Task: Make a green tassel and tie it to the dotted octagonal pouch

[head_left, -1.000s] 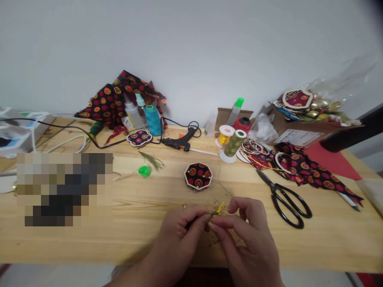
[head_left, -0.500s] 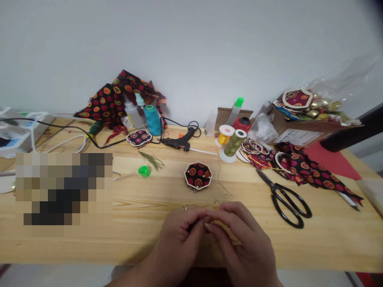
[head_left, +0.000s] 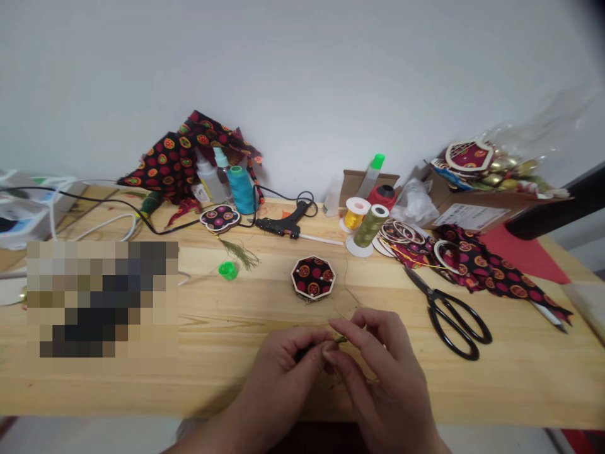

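My left hand (head_left: 283,372) and my right hand (head_left: 382,372) meet at the near edge of the wooden table (head_left: 236,353). Both pinch a small olive-green thread tassel (head_left: 339,339) between their fingertips; most of it is hidden by the fingers. A thin thread runs from it up toward the olive thread spool (head_left: 371,228). An octagonal fabric-covered piece (head_left: 312,277) with red and orange circles lies just beyond my hands.
Black scissors (head_left: 451,315) lie to the right, beside patterned fabric strips (head_left: 491,268) and rings. A black glue gun (head_left: 286,225), a yellow spool (head_left: 355,214), a teal spool (head_left: 242,189), bottles and a green cap (head_left: 228,271) stand farther back. A cardboard box (head_left: 482,211) sits at the right.
The yellow loop seen a second ago is now hidden. My right fingers closed over the tassel, then lifted slightly, showing its green tip again. My left hand has barely moved.
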`<state>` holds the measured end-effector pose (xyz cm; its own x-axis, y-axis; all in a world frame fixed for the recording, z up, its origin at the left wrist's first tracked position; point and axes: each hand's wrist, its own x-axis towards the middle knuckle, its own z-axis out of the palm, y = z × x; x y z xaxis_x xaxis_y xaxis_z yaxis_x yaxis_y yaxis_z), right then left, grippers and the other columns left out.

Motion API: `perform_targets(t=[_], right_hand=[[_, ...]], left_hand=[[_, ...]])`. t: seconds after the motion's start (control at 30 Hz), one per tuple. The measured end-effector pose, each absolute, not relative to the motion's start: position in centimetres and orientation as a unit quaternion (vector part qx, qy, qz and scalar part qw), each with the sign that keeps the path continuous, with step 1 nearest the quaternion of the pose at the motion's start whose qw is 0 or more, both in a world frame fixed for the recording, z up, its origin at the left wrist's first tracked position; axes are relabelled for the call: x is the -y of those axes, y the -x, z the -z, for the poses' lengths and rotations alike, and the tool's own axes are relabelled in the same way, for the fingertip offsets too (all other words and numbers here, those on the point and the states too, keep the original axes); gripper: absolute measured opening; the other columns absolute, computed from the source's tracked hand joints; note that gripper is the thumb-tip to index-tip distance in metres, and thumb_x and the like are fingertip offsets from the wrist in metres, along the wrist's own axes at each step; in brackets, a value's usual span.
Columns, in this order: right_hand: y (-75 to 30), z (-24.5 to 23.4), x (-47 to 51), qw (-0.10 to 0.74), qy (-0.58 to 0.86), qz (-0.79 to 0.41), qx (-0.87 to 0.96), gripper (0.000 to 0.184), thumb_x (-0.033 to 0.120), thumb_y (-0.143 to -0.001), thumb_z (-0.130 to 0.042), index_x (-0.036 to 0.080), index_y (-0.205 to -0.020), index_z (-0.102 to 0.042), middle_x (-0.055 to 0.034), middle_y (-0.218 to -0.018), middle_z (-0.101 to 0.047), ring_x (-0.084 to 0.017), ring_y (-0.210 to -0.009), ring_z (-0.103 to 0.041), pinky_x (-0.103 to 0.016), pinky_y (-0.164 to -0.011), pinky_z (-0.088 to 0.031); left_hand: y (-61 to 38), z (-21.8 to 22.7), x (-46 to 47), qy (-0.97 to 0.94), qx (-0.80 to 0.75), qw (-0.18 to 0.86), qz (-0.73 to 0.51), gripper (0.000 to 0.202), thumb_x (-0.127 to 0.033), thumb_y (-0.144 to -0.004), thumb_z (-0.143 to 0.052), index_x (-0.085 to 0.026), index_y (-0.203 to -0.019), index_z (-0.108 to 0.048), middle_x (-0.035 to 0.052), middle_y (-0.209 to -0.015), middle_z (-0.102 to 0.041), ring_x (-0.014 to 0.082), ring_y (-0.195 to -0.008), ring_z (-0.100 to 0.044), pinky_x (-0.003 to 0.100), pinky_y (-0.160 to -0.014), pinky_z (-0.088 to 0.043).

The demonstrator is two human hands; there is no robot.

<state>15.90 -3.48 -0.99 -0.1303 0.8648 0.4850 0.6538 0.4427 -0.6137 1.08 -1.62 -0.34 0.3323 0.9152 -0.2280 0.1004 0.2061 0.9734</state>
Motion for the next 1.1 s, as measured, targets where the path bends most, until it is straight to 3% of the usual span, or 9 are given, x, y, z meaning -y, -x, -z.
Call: perform_targets(t=[0.23,0.37,0.47,0.63,0.73,0.83,0.97,1.03,1.1], right_hand=[[-16.1,1.2,3.4,0.421,0.511,-0.111,0.741,0.035,0.009,-0.083,-0.058,0.025,-0.114,-0.058,-0.0093,-0.115,-0.049,-0.026,-0.105,-0.049,-0.041,-0.081,-0.050],[-16.6,0.9,3.2,0.429,0.498,-0.165,0.735,0.036,0.012,-0.085,-0.056,0.025,-0.119,-0.057,-0.0090,-0.125,-0.050,-0.025,-0.115,-0.047,-0.041,-0.091,-0.047],[-17.1,0.5,2.8,0.463,0.503,-0.234,0.692,0.030,0.015,-0.090,-0.051,0.026,-0.117,-0.060,-0.0065,-0.122,-0.055,-0.020,-0.114,-0.053,-0.035,-0.093,-0.048],[-18.0,0.9,2.1,0.518,0.570,-0.293,0.567,0.018,0.027,-0.092,-0.050,0.026,-0.092,-0.068,-0.0025,-0.098,-0.065,-0.017,-0.096,-0.062,-0.028,-0.083,-0.052],[-18.1,1.7,1.9,0.499,0.584,-0.350,0.536,0.016,0.031,-0.089,-0.055,0.024,-0.089,-0.069,-0.0034,-0.092,-0.069,-0.019,-0.090,-0.064,-0.031,-0.082,-0.053],[-17.9,2.2,2.1,0.460,0.561,-0.403,0.558,0.024,0.029,-0.087,-0.055,0.024,-0.107,-0.068,-0.0061,-0.107,-0.069,-0.020,-0.096,-0.063,-0.034,-0.087,-0.051],[-17.5,2.4,2.5,0.384,0.508,-0.520,0.568,0.042,0.020,-0.087,-0.052,0.028,-0.129,-0.055,-0.0064,-0.120,-0.064,-0.018,-0.092,-0.063,-0.036,-0.084,-0.051],[-17.2,2.6,2.6,0.355,0.480,-0.592,0.541,0.045,0.017,-0.086,-0.054,0.028,-0.129,-0.055,-0.0056,-0.115,-0.067,-0.018,-0.091,-0.063,-0.033,-0.080,-0.051],[-16.9,2.9,2.5,0.344,0.466,-0.632,0.515,0.037,0.015,-0.082,-0.058,0.025,-0.117,-0.064,-0.0034,-0.097,-0.071,-0.017,-0.085,-0.063,-0.028,-0.074,-0.050]], left_hand=[[-1.2,0.2,1.4,-0.480,-0.452,0.678,-0.325,0.021,-0.027,-0.084,-0.057,-0.020,-0.075,-0.075,0.0005,-0.071,-0.070,0.0195,-0.077,-0.061,0.027,-0.072,-0.044],[-1.1,0.6,1.5,-0.482,-0.458,0.671,-0.328,0.020,-0.028,-0.084,-0.059,-0.020,-0.073,-0.074,-0.0014,-0.066,-0.065,0.0157,-0.069,-0.055,0.024,-0.067,-0.041],[-0.9,0.9,1.4,-0.473,-0.476,0.667,-0.323,0.025,-0.030,-0.084,-0.060,-0.018,-0.065,-0.070,-0.0039,-0.057,-0.057,0.0118,-0.058,-0.046,0.022,-0.058,-0.035],[-0.8,1.4,1.4,-0.405,-0.467,0.712,-0.333,0.027,-0.036,-0.083,-0.063,-0.017,-0.064,-0.068,-0.0057,-0.052,-0.046,0.0096,-0.051,-0.033,0.023,-0.049,-0.022],[-0.6,1.6,1.4,-0.384,-0.455,0.726,-0.345,0.026,-0.035,-0.083,-0.064,-0.016,-0.065,-0.068,-0.0056,-0.052,-0.045,0.0092,-0.051,-0.032,0.023,-0.049,-0.020],[-0.5,1.6,1.2,-0.378,-0.445,0.732,-0.350,0.027,-0.034,-0.083,-0.065,-0.016,-0.064,-0.067,-0.0055,-0.051,-0.045,0.0087,-0.050,-0.031,0.023,-0.049,-0.019],[-0.6,1.4,0.9,-0.375,-0.428,0.743,-0.352,0.027,-0.032,-0.082,-0.065,-0.015,-0.061,-0.065,-0.0040,-0.053,-0.050,0.0077,-0.050,-0.032,0.021,-0.048,-0.021],[-0.6,1.4,0.9,-0.379,-0.419,0.746,-0.353,0.028,-0.031,-0.082,-0.065,-0.015,-0.059,-0.065,-0.0038,-0.054,-0.051,0.0074,-0.050,-0.033,0.020,-0.048,-0.022],[-0.5,1.3,1.0,-0.386,-0.415,0.745,-0.351,0.029,-0.031,-0.082,-0.065,-0.015,-0.058,-0.065,-0.0035,-0.054,-0.052,0.0071,-0.049,-0.033,0.020,-0.047,-0.022]])
